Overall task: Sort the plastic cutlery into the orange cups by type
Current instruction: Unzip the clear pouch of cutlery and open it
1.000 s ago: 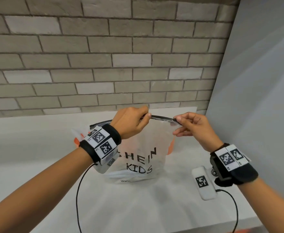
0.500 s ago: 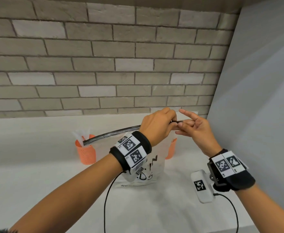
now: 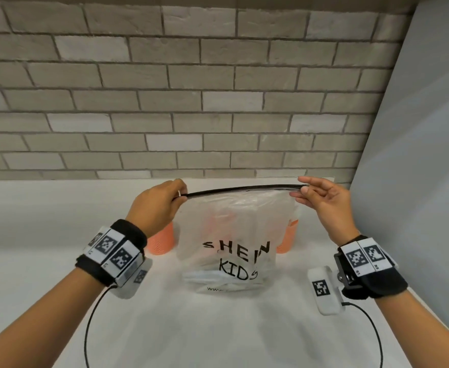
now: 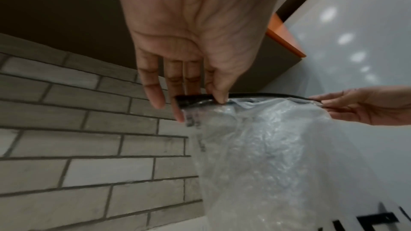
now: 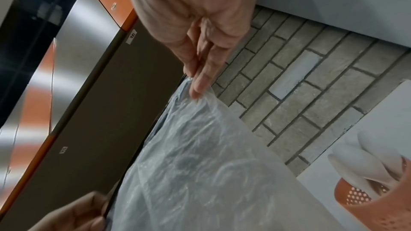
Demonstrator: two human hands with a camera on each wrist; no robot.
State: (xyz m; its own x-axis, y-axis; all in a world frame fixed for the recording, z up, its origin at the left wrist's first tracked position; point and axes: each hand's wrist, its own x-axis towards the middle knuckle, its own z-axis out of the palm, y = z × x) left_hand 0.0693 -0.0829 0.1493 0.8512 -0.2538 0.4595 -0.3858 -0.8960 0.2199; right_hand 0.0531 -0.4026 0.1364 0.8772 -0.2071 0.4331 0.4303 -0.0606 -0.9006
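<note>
On bag: "SHEIN KIDS"

Left hand slid back left along bag zipper; hands apart.

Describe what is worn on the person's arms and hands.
Both forearms are bare, with no sleeves, and the hands wear no gloves. Each wrist carries a black band with white blocks printed with black square-code markers. A white camera unit hangs below each wrist, trailing a thin black cable.
</note>
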